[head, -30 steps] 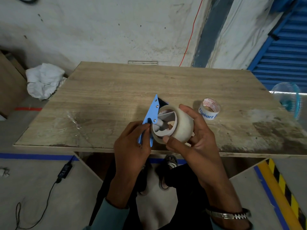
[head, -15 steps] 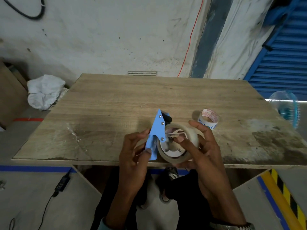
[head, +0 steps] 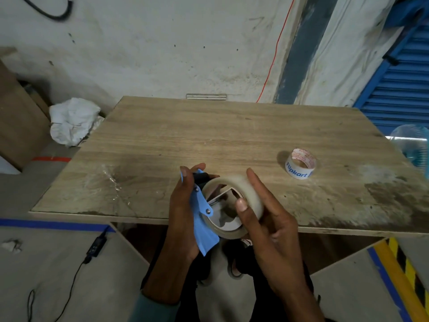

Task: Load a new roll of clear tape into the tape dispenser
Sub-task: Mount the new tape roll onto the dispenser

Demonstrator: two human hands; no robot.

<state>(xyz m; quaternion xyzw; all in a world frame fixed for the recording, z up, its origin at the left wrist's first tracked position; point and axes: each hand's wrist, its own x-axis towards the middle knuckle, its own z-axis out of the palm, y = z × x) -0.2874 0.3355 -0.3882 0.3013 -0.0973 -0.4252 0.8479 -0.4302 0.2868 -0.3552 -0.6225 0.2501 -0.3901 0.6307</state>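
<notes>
1. The blue tape dispenser is gripped by the left hand, fingers wrapped round its frame; it is held over the near edge of the worktop.
2. The clear tape roll sits on the dispenser's hub, tilted toward the camera.
3. The right hand is closed on the roll: the thumb is pressed at the inner rim, the index finger is laid over the outer face.
4. A second roll, the printed tape roll, stands on the worktop well apart, to the right.
5. The dispenser's blade end is hidden behind the left fingers; whether the roll is fully seated cannot be told.
6. The roll's far edge is blurred.
</notes>
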